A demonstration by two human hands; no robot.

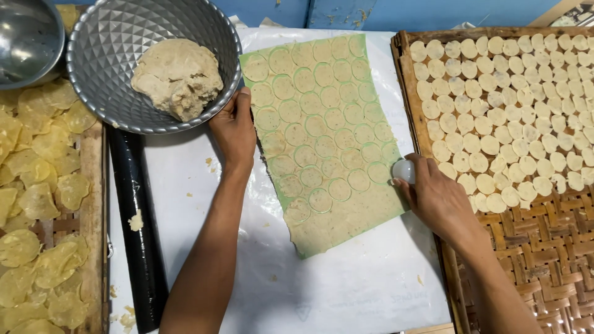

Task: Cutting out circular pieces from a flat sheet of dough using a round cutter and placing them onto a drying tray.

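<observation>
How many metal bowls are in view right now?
2: a faceted metal bowl holding dough sits top centre-left, and a smooth bowl is cut off at the top-left corner. Others may lie outside the frame.

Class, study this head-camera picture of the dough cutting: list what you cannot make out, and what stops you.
- Round cutter: mostly covered by the right hand; its rim is hidden.
- Left hand fingertips: tucked under the metal bowl.
- Second bowl: cut off by the top-left edge.
- Black rolling pin: its top end is hidden beneath the metal bowl.
- Woven tray: runs off the right edge.
</observation>
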